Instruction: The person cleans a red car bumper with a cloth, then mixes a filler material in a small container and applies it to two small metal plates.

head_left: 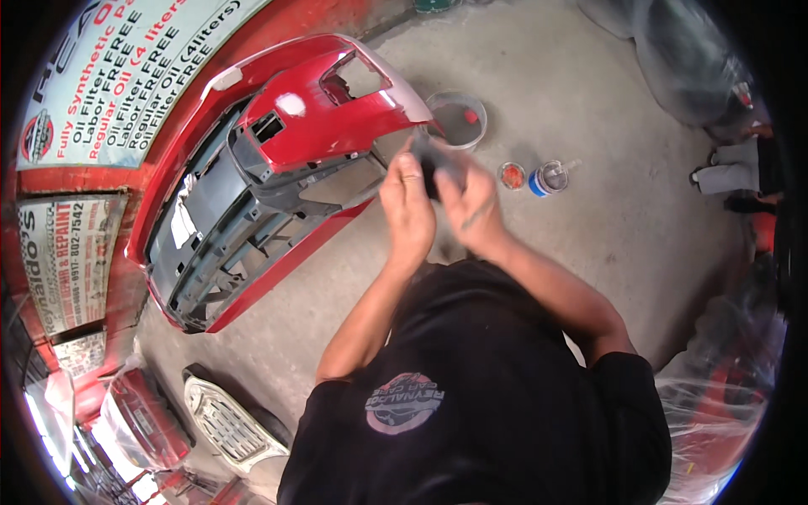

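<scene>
In front of my chest, both hands are closed on a small dark grey, flexible sheet (432,162); its exact kind is hard to make out. My left hand (409,200) pinches its left side with the thumb on top. On the other side, my right hand (473,200) grips it, slightly smeared by motion. Just beyond and to the left stands a red car bumper (316,109) with pale grey-white patches on its corner. The bumper's near end is close behind the sheet; whether they touch I cannot tell.
A round tub (483,126) with grey liquid and a red item sits beyond my hands. To its right are an open can (539,182) with a blue label and a small round container (511,175) with orange-red contents. Another person's legs (732,168) show at far right.
</scene>
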